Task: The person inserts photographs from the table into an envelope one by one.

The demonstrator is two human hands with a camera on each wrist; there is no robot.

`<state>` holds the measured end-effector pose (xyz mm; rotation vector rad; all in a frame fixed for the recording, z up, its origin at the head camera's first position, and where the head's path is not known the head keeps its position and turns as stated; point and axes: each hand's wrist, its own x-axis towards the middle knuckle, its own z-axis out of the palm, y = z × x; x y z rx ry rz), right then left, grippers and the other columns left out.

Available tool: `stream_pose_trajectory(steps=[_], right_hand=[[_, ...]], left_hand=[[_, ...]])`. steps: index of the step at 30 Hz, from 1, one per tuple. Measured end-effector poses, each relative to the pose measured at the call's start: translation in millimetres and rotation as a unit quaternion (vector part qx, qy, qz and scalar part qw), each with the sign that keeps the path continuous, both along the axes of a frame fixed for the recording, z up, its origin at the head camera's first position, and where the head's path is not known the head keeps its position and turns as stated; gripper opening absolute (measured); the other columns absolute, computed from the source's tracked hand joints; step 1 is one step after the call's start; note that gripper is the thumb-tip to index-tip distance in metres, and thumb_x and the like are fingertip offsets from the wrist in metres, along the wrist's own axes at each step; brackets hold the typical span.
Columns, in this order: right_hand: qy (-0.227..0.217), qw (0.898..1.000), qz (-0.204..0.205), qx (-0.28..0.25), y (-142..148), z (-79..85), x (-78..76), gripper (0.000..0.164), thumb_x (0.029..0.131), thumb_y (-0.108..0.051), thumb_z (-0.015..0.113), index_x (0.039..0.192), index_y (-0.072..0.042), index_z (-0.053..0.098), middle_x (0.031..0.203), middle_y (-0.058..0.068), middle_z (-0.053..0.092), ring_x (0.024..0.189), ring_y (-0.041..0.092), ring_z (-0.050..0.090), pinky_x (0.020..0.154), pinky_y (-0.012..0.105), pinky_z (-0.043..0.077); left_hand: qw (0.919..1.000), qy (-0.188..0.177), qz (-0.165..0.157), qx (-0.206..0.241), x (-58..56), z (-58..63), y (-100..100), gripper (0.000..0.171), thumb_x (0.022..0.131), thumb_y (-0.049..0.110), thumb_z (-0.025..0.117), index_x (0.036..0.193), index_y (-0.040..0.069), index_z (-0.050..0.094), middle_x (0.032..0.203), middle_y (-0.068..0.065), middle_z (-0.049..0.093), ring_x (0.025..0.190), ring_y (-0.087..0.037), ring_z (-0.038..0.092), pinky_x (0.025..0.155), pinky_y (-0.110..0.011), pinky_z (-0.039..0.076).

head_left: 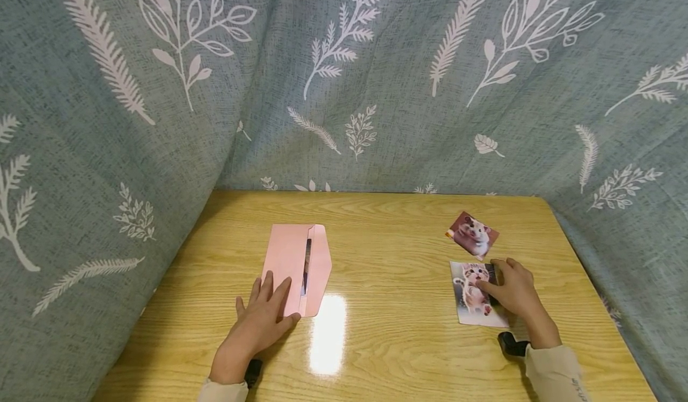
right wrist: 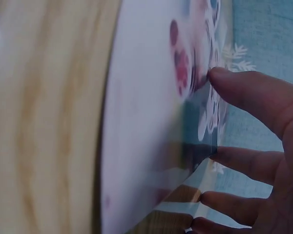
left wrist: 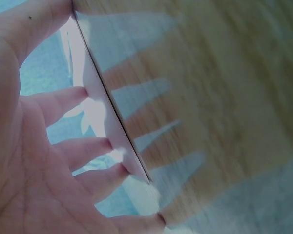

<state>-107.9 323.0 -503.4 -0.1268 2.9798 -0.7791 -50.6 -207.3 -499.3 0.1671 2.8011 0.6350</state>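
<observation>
A pink envelope [head_left: 286,252] lies on the left of the table, its flap spread to the right, and a dark picture edge [head_left: 306,264] shows in its opening. My left hand [head_left: 263,318] rests on the envelope's lower part with fingers spread; the left wrist view shows the fingertips on its pink surface. On the right is a kitten picture card [head_left: 470,300]. My right hand [head_left: 513,288] touches this card, thumb on its face and index fingertip at its right edge. The other fingers of that hand reach the tabletop beside it in the right wrist view.
A smaller hamster picture card [head_left: 473,235] lies askew just beyond the kitten card. Wood-grain table [head_left: 387,258] spreads between the two hands. A blue-green leaf-patterned cloth [head_left: 344,121] hangs round the back and sides. Black straps show at both wrists.
</observation>
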Motion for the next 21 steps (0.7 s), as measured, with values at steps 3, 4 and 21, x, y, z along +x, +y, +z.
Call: stream_pose_trajectory(steps=[3, 4, 21], right_hand=[[0.001, 1.000, -0.003, 0.002, -0.5, 0.5, 0.3, 0.065, 0.089, -0.025, 0.077, 0.129, 0.018, 0.049, 0.129, 0.047, 0.044, 0.124, 0.062, 0.033, 0.103, 0.070, 0.018], [0.005, 1.000, -0.005, 0.002, -0.6, 0.5, 0.8, 0.063, 0.089, -0.023, 0.077, 0.128, 0.018, 0.051, 0.129, 0.047, 0.045, 0.123, 0.061, 0.035, 0.102, 0.070, 0.019], [-0.016, 0.986, -0.095, -0.134, -1.4, 7.7, 2.3, 0.031, 0.097, -0.011, 0.065, 0.119, 0.010, 0.057, 0.110, 0.030, 0.063, 0.100, 0.043, 0.061, 0.077, 0.044, 0.053]], left_hand=[[1.0000, 0.000, 0.001, 0.002, 0.3, 0.2, 0.4, 0.078, 0.095, 0.045, 0.066, 0.159, 0.016, 0.032, 0.163, -0.027, 0.008, 0.148, -0.049, 0.002, 0.101, -0.082, 0.000], [1.0000, 0.001, 0.002, 0.002, 0.5, 0.2, 0.5, 0.077, 0.095, 0.045, 0.066, 0.159, 0.016, 0.032, 0.163, -0.027, 0.008, 0.148, -0.049, 0.002, 0.101, -0.082, 0.000], [1.0000, 0.003, 0.000, 0.000, -0.4, -3.0, -1.0, 0.078, 0.095, 0.047, 0.066, 0.159, 0.017, 0.032, 0.163, -0.027, 0.007, 0.148, -0.049, 0.002, 0.100, -0.083, 0.000]])
